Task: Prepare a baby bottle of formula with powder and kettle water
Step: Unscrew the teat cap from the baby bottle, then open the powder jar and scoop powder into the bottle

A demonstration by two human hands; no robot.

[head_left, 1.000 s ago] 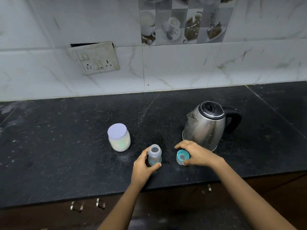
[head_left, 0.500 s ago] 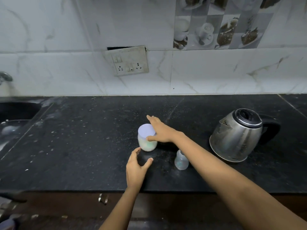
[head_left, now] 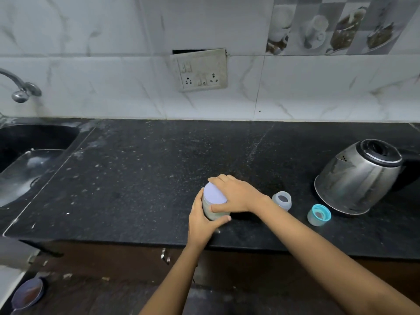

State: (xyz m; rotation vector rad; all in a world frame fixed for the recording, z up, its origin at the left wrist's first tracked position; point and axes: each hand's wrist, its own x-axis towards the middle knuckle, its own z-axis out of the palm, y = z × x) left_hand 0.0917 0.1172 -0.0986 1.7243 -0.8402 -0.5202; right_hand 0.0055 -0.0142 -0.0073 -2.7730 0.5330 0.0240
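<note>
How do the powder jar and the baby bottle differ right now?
The powder jar has its lilac lid on; the baby bottle stands open, uncapped. The left hand grips the jar's body and the right hand its lid; neither holds the bottle. The jar is wider than the bottle. Both stand upright on the black counter.

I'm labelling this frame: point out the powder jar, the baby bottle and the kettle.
powder jar [head_left: 213, 194]: head view, lid.
baby bottle [head_left: 282, 198]: head view, open mouth.
kettle [head_left: 356, 185]: head view, steel side.
</note>
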